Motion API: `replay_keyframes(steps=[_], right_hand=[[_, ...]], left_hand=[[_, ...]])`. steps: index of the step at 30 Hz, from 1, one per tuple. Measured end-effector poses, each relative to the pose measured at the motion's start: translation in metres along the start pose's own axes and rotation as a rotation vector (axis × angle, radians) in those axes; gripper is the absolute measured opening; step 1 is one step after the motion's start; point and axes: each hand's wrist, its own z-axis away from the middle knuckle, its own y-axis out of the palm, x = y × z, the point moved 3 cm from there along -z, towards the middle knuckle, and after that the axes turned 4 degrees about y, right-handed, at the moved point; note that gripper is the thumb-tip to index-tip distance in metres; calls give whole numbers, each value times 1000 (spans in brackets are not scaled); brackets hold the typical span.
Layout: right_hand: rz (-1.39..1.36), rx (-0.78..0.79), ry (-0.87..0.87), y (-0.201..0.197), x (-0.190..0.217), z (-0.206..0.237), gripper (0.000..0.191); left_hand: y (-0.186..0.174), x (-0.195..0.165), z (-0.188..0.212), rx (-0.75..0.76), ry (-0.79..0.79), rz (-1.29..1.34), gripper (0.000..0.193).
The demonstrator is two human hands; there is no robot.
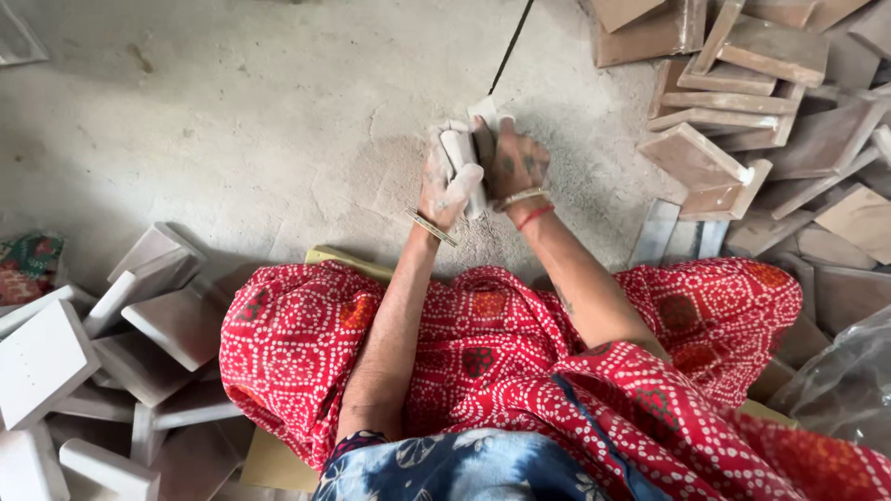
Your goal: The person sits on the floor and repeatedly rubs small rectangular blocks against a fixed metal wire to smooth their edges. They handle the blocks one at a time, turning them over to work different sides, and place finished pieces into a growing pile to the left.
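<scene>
My left hand (444, 182) and my right hand (520, 163) meet over a dusty concrete floor (260, 111), both closed around a small white rectangular block (467, 156) held upright between them. My fingers are coated in pale dust. A metal bangle rings my left wrist; a metal bangle and a red thread ring my right wrist. My knees under red patterned cloth (483, 353) lie just below the hands.
A heap of white rectangular slabs (111, 362) lies at the lower left. Brownish, dustier slabs (742, 121) are stacked at the upper right. A thin black cord (513, 42) runs across the floor above the hands. A clear plastic bag (845, 380) sits at the right edge.
</scene>
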Motion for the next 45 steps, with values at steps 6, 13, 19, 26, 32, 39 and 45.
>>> replay_keyframes(steps=[6, 13, 19, 26, 32, 39, 45], right_hand=[[53, -58, -77, 32, -66, 76, 35], [-238, -401, -495, 20, -82, 86, 31], [-247, -190, -224, 25, -32, 37, 39], [-163, -209, -481, 26, -9, -34, 36], [-1223, 206, -318, 30, -13, -12, 50], [-517, 49, -106, 31, -72, 85, 38], [-199, -234, -393, 35, -45, 18, 37]], left_hand=[[-9, 23, 7, -89, -329, 190, 86], [-36, 7, 6, -216, -501, 133, 47], [-35, -4, 5, -198, -416, 306, 49], [-49, -1, 6, -188, -559, 288, 49], [-61, -1, 2, -330, -605, 303, 48], [-60, 3, 1, -337, -444, 17, 60], [-65, -17, 1, -247, -596, -376, 49]])
